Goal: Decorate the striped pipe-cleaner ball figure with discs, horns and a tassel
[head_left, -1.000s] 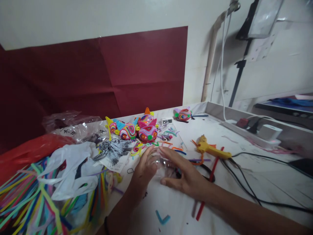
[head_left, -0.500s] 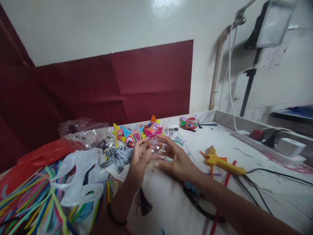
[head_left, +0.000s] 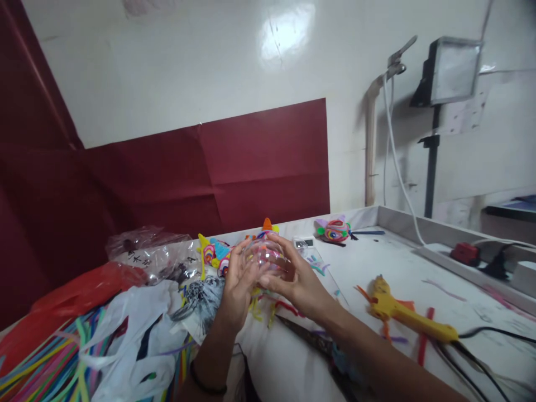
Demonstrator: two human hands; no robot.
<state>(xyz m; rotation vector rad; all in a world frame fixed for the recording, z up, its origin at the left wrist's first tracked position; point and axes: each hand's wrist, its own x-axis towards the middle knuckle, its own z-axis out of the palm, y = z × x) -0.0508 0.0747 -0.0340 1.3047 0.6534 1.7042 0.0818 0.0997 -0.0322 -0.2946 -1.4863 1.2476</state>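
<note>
A clear plastic ball (head_left: 266, 258) sits between my two hands, above the table. My left hand (head_left: 238, 286) is curled around its left side, and my right hand (head_left: 300, 278) grips the right side with thumb and fingers. Colourful coiled-strip fish figures show behind the ball, partly hidden by it and my hands; the blue-and-yellow fish figure (head_left: 218, 249) is the clearest. Below my hands lie short yellow pipe cleaner pieces (head_left: 256, 308). A dark pointed metal blade (head_left: 304, 336) runs under my right forearm, its rear part hidden.
A yellow glue gun (head_left: 402, 316) with a black cord lies at right. Another fish figure (head_left: 336, 230) stands at the back, left of a power strip (head_left: 444, 261). Colourful pipe cleaners (head_left: 46, 363), a white plastic bag (head_left: 144, 321) and black tassels (head_left: 204, 298) fill the left.
The view has tilted up, so the table sits lower in the picture. Both hands stay around the clear ball, which shows more plainly. The dark blade has come into clearer sight.
</note>
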